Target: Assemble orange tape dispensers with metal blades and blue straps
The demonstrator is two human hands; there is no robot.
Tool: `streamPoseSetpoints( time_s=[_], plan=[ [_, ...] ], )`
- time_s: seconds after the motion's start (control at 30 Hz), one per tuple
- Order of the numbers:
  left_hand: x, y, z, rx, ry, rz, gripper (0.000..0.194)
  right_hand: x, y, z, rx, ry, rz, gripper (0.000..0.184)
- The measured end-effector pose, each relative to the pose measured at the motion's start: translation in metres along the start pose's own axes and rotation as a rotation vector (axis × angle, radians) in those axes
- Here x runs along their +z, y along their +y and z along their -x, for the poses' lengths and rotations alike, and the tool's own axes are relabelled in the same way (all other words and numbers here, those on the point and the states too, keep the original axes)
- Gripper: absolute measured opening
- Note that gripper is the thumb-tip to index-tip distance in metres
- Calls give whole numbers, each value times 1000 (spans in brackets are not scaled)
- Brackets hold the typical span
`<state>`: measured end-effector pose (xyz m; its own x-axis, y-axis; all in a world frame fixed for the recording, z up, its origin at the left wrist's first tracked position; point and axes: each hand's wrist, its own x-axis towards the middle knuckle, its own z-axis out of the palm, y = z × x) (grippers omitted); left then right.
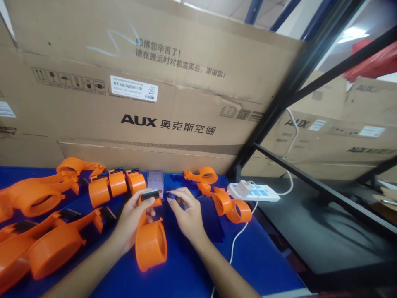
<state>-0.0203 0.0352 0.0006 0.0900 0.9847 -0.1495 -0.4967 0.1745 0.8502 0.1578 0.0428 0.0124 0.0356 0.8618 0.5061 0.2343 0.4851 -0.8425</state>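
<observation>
I have an orange tape dispenser (151,248) in the left hand (132,221), above the blue worktop (259,256) and between the other dispensers. It is glossy plastic: a broad open ring hangs below, and a black strip tops the end under the thumb. The left fingers close around that end. I see the right hand (187,213) just beside it, thumb and forefinger narrowed on a small dark blue piece (170,195).

More orange dispensers (58,248) lie to the left, several with black ends; a smaller group (223,200) sits to the right, near a white power strip (263,192) holding a white plug (244,188).

A large cardboard carton (186,95) stands behind, its contents hidden from me. I read "AUX 奥克斯空调" on it, with "师傅您辛苦了!" and a request for gentle handling above. Its white label (134,88) starts "KFR-46G" and shows a bold "25". Further cartons (328,132) past the black frame (269,128) also carry "AUX".
</observation>
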Motion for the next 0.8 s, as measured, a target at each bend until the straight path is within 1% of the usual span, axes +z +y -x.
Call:
streamPoseSetpoints(
  time_s=[0.07,0.2,0.23,0.33,0.43,0.53,0.6,0.73,0.8],
  plan=[
    [1,0,1,-3,-2,-1,42,-1,1,-2,35,-3,-22,15],
    [2,1,2,-9,-12,-8,38,0,1,-2,155,-57,-86,31],
    [3,1,2,-12,-13,-7,38,1,1,0,188,-54,-98,32],
    [4,2,4,-20,-4,3,41,7,2,3,259,-45,-169,24],
    [3,2,4,-16,-2,-1,41,11,3,5,291,-58,-248,20],
    [2,1,3,-8,-19,-8,40,10,3,3,323,-85,-253,19],
    [1,-1,2,2,-21,-15,40,9,2,2,326,-106,-224,20],
    [0,-3,1,26,-18,-44,40,6,1,2,253,-105,-151,20],
    [0,-4,1,50,-15,-83,41,6,1,4,224,-139,-129,23]
  ],
)
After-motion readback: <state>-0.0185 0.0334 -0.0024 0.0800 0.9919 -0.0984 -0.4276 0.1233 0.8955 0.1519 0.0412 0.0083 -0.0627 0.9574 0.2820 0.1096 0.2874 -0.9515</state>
